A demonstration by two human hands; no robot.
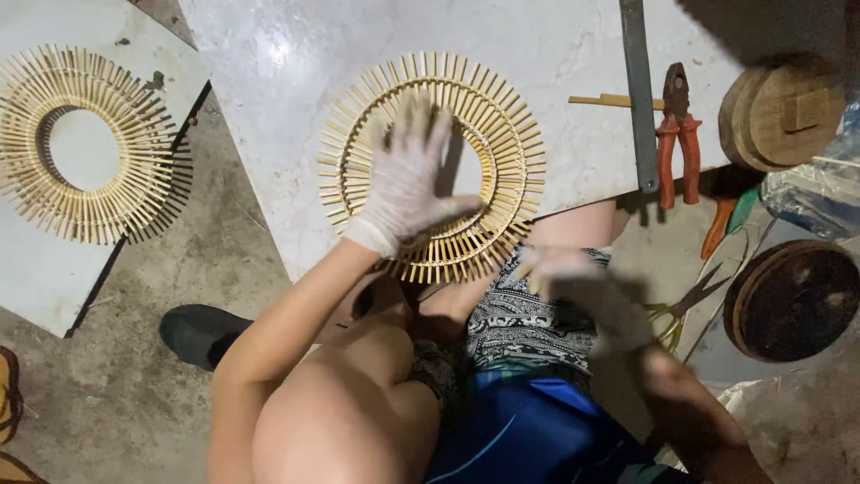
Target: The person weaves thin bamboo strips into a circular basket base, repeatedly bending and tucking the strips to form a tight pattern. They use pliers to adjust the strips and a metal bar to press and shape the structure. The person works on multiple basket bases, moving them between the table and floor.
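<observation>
A round ring of pale bamboo sticks (502,134) lies on a white marble slab (269,72), overhanging its front edge. My left hand (408,175), in a whitish glove, lies flat on the ring with fingers spread, covering its open middle. My right hand (582,291), also gloved, is blurred below the slab's edge, over my lap, apart from the ring; whether anything is in it I cannot tell.
A second bamboo-stick ring (85,143) lies on another slab at the left. Orange-handled pliers (677,134), a grey metal bar (640,90) and round wooden discs (784,112) sit at the right. Scissors (685,300) and a dark round disc (793,300) are on the floor.
</observation>
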